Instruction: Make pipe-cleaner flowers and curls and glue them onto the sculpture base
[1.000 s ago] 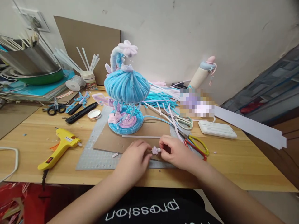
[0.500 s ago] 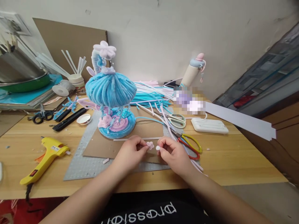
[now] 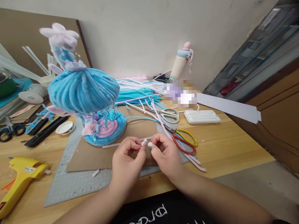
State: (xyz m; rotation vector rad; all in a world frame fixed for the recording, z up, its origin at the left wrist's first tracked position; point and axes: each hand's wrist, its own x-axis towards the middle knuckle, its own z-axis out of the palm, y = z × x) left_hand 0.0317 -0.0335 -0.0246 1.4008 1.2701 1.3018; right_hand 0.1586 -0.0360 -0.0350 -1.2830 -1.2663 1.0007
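Observation:
Between thumb and fingertips, my left hand (image 3: 128, 154) pinches a small pale pink flower (image 3: 144, 142), now turned edge-on. A small round white piece (image 3: 149, 144) is pinched in my right hand (image 3: 167, 152); what it is made of is too small to tell. The two pieces face each other with a narrow gap between them. Both hands are over a brown cardboard sheet (image 3: 79, 160). Behind and left stands a fuzzy pipe-cleaner lamp shape with a blue domed shade (image 3: 84, 90), a pink flower (image 3: 59, 35) on top and a coiled blue and pink base (image 3: 120, 127).
Right of my hands lie red-and-yellow scissors (image 3: 185, 141), pale-handled scissors (image 3: 170, 115) and a white flat box (image 3: 202, 117). A yellow glue gun (image 3: 24, 174) is at left. Blue and pink pipe cleaners (image 3: 137, 95) are heaped at the back, near a bottle (image 3: 179, 63).
The small flower has turned from facing me to edge-on, and my hands are closer together. The camera view has shifted, so the whole scene sits differently in frame.

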